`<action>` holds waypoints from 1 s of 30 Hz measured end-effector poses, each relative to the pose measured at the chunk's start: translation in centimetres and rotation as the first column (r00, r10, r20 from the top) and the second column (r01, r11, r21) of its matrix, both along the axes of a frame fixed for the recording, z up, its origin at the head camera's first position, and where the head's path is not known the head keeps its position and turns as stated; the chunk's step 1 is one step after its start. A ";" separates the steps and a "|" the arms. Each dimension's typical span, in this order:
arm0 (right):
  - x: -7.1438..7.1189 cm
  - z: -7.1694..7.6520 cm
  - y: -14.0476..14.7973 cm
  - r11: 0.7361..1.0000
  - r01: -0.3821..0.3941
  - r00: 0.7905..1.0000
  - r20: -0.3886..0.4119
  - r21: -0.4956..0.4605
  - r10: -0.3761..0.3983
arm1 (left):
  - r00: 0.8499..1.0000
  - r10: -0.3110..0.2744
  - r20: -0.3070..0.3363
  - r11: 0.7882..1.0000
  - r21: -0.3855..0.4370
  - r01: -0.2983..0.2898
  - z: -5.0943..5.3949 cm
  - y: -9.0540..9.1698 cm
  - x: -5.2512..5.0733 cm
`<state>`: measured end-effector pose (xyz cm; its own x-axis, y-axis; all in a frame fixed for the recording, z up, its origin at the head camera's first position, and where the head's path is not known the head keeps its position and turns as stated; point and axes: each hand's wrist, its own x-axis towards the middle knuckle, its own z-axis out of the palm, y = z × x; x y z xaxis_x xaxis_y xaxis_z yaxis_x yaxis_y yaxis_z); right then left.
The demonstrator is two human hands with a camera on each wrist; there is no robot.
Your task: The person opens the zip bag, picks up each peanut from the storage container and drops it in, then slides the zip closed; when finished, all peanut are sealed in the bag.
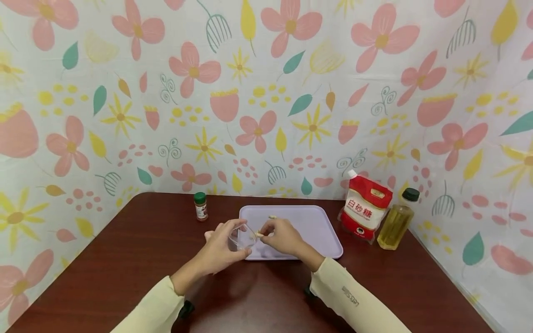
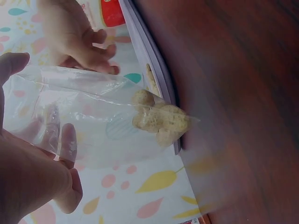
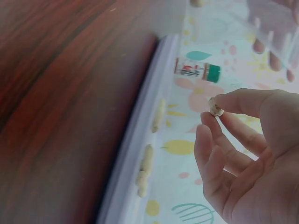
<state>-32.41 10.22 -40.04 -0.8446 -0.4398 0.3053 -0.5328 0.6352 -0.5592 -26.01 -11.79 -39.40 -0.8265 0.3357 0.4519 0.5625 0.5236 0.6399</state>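
Head view: left grip point(image 1: 218, 247) holds clear bag point(image 1: 243, 237), right grip point(image 1: 283, 237) pinches peanut point(image 1: 259, 235) near tray edge point(image 1: 240, 214).

A red-and-white bag point(image 1: 366, 210) stands just beside a dark-capped bottle point(image 1: 395, 227).

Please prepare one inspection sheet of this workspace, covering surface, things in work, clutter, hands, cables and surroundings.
Surface: dark brown table, with a lilac tray on it.
Job's things: clear bag holding peanuts; loose peanuts on the tray.
Clutter: green-capped jar at left; red-and-white sugar pack and dark-capped bottle at right.
Hands: left hand holds the bag; right hand pinches one peanut.
Cables: nothing seen.
Surroundings: floral-patterned covering behind the table.
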 end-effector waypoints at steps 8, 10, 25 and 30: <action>1.6 1.8 0.6 0.993 -0.002 0.999 -0.040 -0.115 -0.002 | 0.999 0.030 -0.010 1.000 -0.008 -0.030 -0.1 0.4 0.1; 2.1 2.4 0.8 0.990 -0.004 0.998 -0.062 -0.143 -0.005 | 1.000 0.024 -0.008 1.000 -0.009 -0.024 0.0 0.5 0.1; 5.6 5.1 0.7 0.964 -0.025 0.989 -0.145 -0.264 -0.014 | 1.000 0.011 0.004 0.999 -0.040 -0.011 0.3 0.9 0.4; 6.6 5.7 0.3 0.950 -0.054 0.981 -0.196 -0.307 -0.007 | 1.000 -0.004 -0.015 0.999 -0.041 0.003 0.1 1.3 0.5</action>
<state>-25.76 10.49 -34.35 -0.7470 -0.3166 0.5846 -0.6622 0.4333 -0.6114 -25.50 -10.53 -39.28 -0.8187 0.3572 0.4496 0.5735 0.5475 0.6093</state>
